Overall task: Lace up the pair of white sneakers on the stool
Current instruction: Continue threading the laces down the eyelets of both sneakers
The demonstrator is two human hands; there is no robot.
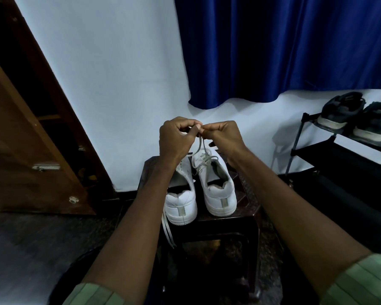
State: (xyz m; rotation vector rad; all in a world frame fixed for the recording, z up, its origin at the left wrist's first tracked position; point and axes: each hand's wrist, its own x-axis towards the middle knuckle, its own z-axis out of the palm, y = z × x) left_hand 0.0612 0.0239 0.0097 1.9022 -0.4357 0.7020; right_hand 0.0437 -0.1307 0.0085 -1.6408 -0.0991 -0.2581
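Dark stool (246, 219) by white wall carries both white sneakers (216, 190), your left hand (176, 137) and right hand (223, 135) pinching the right shoe's lace ends (201, 146) above it; likely evening them, next eyelet needs threading.

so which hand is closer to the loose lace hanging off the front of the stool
Left. The left hand is raised above the sneakers on the hanging lace's side; the right hand is beside it, farther right. Both pinch the other shoe's lace.
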